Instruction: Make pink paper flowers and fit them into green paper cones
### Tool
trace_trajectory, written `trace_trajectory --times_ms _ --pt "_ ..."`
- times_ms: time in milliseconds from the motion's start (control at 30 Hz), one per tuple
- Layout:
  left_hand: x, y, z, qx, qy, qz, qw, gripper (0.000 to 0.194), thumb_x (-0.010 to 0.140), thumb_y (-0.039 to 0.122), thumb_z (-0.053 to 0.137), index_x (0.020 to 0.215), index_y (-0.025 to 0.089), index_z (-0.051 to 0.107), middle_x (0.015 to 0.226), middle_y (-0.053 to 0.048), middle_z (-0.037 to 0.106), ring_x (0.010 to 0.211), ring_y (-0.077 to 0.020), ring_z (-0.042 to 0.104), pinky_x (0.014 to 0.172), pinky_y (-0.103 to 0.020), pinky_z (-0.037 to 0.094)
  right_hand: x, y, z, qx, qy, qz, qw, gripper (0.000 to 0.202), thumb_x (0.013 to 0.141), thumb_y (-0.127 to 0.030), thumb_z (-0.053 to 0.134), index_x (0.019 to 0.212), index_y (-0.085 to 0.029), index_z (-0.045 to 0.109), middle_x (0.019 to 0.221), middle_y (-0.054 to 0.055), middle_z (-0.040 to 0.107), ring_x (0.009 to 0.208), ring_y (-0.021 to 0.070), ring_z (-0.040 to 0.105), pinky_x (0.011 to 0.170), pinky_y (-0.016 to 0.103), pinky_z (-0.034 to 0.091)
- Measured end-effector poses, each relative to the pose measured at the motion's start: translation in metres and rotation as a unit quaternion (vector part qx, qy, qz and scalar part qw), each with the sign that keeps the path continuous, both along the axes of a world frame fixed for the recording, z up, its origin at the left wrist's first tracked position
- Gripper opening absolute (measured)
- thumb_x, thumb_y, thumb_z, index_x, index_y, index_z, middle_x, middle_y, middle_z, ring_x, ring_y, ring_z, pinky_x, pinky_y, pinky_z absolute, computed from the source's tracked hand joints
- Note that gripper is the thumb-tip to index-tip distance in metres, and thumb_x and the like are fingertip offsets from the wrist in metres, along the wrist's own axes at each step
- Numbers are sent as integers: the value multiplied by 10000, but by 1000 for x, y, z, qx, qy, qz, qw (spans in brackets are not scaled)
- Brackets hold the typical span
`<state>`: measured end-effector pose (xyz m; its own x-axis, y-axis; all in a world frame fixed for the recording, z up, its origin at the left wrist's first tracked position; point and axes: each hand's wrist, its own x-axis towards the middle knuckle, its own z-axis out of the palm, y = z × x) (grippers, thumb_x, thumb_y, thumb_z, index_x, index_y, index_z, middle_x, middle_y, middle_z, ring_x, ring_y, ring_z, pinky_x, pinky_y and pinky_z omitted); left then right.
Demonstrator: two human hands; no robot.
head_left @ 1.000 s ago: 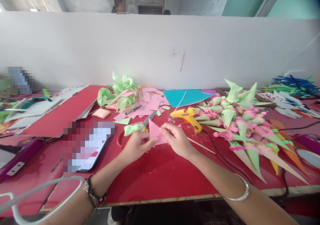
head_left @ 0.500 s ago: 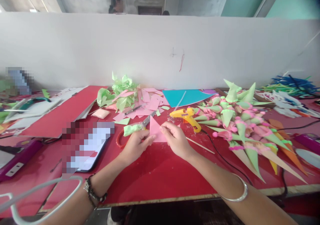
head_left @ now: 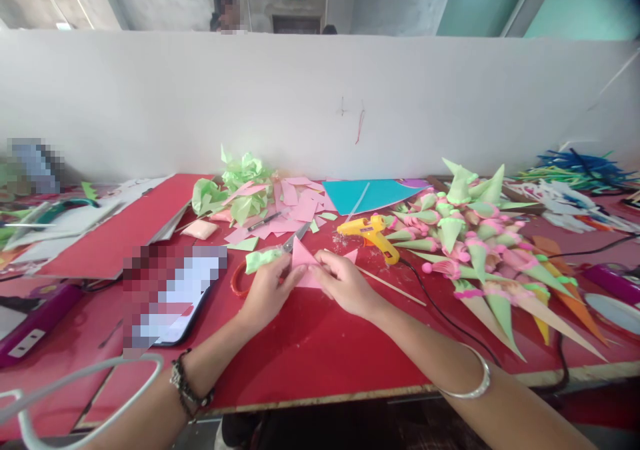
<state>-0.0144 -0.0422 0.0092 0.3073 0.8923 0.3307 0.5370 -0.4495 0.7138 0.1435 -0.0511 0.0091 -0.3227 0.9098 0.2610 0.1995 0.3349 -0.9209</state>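
Observation:
A folded piece of pink paper (head_left: 303, 254) is held between my two hands above the red table. My left hand (head_left: 270, 287) pinches its left side, thumb on top. My right hand (head_left: 345, 283) grips the right side with bent fingers, and the fingertips of both hands nearly meet. A pointed corner stands up between them, and part of the sheet shows below the thumbs. Just behind my left hand lie scissors (head_left: 239, 280) with red handles, one wrapped in light green material. To the right of my right hand is a yellow glue gun (head_left: 373, 232).
Pink paper pieces (head_left: 300, 203) and crumpled green paper (head_left: 245, 170) lie at the back. Many green and pink paper cones (head_left: 480, 257) are heaped on the right. A phone (head_left: 185, 297) sits left, near a red board (head_left: 115, 227). A thin stick (head_left: 390, 285) lies near the glue gun's cord.
My hands have come closer together on the pink paper. The right hand has slid inward along it, and less of the sheet shows between them. The view has shifted slightly.

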Motion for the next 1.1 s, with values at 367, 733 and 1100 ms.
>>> trace_trajectory --times_ms 367,733,1100 --pt "-1 -2 4 -195 -103 -156 963 380 824 428 374 575 150 440 348 67 396 301 -39 325 382 -178 256 1 -1 3 -20 15 34 999 229 845 -330 398 664 -194 365 477 -80 332 394 53 346 387 178 254" --pt "0 -1 6 -147 -107 8 983 447 817 458 298 481 171 360 370 43 365 351 -65 338 379 -206 240 4 -4 8 146 -55 21 988 671 702 -272 615 1275 -278 266 1169 71 452 911 170 507 802 336 439" --pt "-2 0 4 -164 -90 -23 982 444 824 452 292 473 182 319 370 52 321 350 -58 286 375 -217 208 8 3 12 157 -43 67 984 138 789 -215 505 903 -207 582 876 30 543 845 151 529 780 296 419"
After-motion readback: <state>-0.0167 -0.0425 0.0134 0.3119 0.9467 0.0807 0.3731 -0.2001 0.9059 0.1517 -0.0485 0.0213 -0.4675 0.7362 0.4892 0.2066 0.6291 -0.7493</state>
